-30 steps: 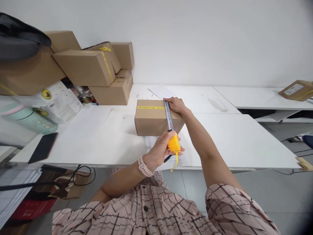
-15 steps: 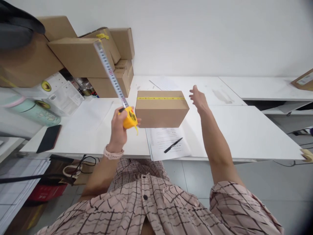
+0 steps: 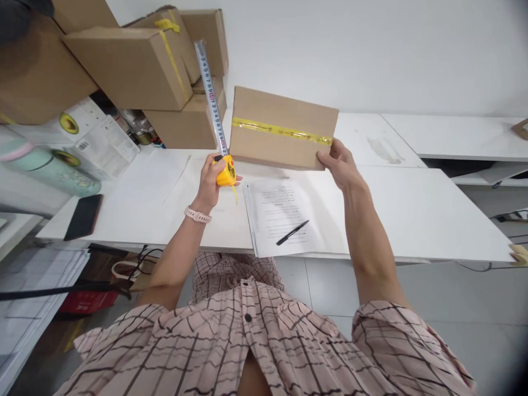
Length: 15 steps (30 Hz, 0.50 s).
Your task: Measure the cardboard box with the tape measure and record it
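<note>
My left hand (image 3: 209, 184) is closed around a yellow tape measure (image 3: 226, 171), whose metal blade (image 3: 213, 102) sticks out upward and away from me. My right hand (image 3: 341, 165) grips the right end of a brown cardboard box (image 3: 284, 126), thumb on the near face and fingers behind the edge. The box is tilted, with a strip of yellow tape (image 3: 280, 130) across the face toward me. Its left end is close to the tape measure. Printed papers (image 3: 276, 203) lie on the desk in front of the box, with a black pen (image 3: 292, 232) on them.
Cardboard boxes (image 3: 124, 71) are stacked at the back left. Beside them stand a white carton (image 3: 99, 146) with avocado pictures and a mint bottle (image 3: 45, 170). A black phone (image 3: 83, 217) lies at the left of the white desk (image 3: 416, 220). A wall (image 3: 350, 49) closes off the back.
My right hand has moved onto the box's right end and taken hold. The box has tipped up and away from me. My left hand with the tape measure has shifted slightly right and farther away.
</note>
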### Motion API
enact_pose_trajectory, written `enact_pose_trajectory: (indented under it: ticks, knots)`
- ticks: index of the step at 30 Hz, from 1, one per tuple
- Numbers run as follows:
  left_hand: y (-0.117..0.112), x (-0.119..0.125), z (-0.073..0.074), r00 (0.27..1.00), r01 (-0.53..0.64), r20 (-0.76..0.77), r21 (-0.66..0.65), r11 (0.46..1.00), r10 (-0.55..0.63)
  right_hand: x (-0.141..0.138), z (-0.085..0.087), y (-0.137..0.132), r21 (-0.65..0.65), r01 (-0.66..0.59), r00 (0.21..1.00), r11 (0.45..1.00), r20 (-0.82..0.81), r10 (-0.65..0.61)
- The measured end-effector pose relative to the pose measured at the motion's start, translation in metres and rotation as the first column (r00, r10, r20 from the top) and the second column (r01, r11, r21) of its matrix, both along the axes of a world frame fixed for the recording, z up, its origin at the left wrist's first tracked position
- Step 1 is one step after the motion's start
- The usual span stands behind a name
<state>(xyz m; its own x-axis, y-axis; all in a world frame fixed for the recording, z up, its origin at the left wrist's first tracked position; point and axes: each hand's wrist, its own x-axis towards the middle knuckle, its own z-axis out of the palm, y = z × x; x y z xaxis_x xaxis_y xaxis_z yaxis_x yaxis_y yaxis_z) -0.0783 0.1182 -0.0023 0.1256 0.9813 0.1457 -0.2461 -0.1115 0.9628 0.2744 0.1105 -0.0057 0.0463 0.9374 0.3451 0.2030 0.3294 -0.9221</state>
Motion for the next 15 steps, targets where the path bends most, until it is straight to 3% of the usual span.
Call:
enact_pose_trajectory:
  ticks: [3,6,9,12,15]
  knots:
    - [0.006,0.001,-0.023,0.999,0.040,-0.004,-0.050,0.998,-0.041,-0.009,-0.027,0.007,0.083,0.089,0.996,0.993,0.003,-0.090]
    - [0.006,0.001,-0.048,0.999,0.050,-0.007,-0.146,0.988,-0.051,-0.020,-0.060,0.008,0.061,0.173,0.984,0.983,0.026,-0.175]
    - [0.003,-0.003,-0.064,0.998,0.032,-0.039,-0.216,0.976,-0.042,-0.026,-0.090,0.000,0.021,0.260,0.965,0.965,0.042,-0.261]
    - [0.001,-0.015,-0.065,0.994,-0.071,-0.099,-0.170,0.983,0.055,-0.025,-0.112,-0.016,-0.031,0.364,0.931,0.931,0.043,-0.363]
    - [0.006,-0.026,-0.048,0.960,-0.244,-0.132,0.035,0.969,0.246,-0.022,-0.129,-0.034,-0.110,0.458,0.889,0.882,0.060,-0.454]
